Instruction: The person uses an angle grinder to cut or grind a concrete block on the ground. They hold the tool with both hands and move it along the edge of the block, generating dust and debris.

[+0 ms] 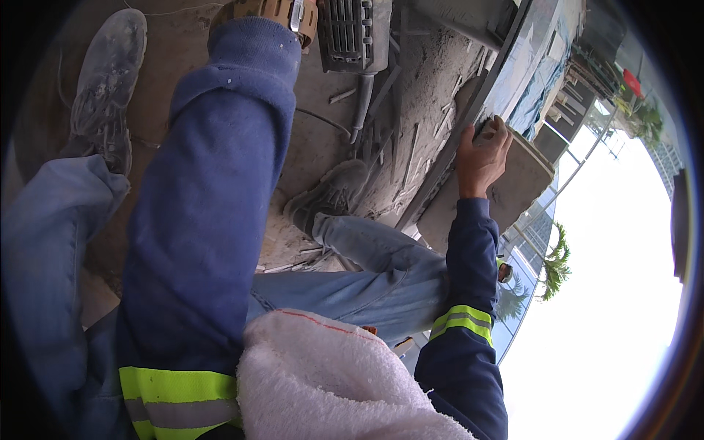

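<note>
My right hand (484, 160) is at the upper right, its fingers curled over the edge of a flat, dusty grey-brown slab (522, 174). The slab stands against a long metal-edged ledge; its exact kind is unclear. My left sleeve (209, 158) reaches to the top edge, where a brown band with a metal clasp (295, 15) circles the wrist. Beyond that band the left hand is cut off. Just right of the wrist is the grey vented housing of a power tool (347, 35), its cord sleeve (362, 106) pointing down. Whether my left hand holds it is hidden.
My dusty shoes, one at left (110, 84) and one mid-frame (326, 192), stand on the dirty floor. Scraps and thin strips (414, 147) litter the ground along the ledge (469, 110). A white towel (330, 374) hangs in front of me. Palm fronds (555, 262) show outside.
</note>
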A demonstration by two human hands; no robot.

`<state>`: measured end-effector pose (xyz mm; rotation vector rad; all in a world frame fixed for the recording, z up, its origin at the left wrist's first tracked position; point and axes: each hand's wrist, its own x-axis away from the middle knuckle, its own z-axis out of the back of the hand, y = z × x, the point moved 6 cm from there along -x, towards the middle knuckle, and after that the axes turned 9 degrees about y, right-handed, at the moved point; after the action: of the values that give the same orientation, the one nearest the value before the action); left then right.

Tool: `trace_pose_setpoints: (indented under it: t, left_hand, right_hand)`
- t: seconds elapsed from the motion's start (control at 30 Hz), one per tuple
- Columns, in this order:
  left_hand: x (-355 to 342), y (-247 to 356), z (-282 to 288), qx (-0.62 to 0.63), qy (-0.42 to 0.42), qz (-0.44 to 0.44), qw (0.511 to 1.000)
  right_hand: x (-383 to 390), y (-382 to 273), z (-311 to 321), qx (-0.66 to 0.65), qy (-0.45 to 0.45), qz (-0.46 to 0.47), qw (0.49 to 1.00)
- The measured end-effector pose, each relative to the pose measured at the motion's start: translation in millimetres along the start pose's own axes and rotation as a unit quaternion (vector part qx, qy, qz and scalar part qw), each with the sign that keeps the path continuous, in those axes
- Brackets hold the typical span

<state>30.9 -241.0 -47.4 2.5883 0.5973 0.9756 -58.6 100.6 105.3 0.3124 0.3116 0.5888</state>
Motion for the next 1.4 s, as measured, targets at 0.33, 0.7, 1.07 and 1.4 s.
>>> trace_pose_setpoints:
  t: [0.33,0.7,1.07,1.4]
  left_hand:
    - [-9.6,8.3,5.6,0.028,0.005,-0.004,1.000]
    - [-15.0,-2.3,5.8,-0.028,0.001,0.069,0.997]
    - [-12.3,-6.1,-0.1,-0.047,0.045,0.073,0.995]
    - [-9.7,-6.8,-2.4,-0.027,0.053,0.069,0.996]
  right_hand:
    - [30.1,-33.6,-42.7,-0.023,-0.269,-0.007,0.963]
    - [-26.9,-9.5,-32.6,0.065,-0.052,-0.016,0.996]
    - [-38.9,3.1,-37.6,0.036,-0.105,-0.073,0.991]
    - [-36.7,5.6,-52.2,0.008,-0.127,-0.088,0.988]
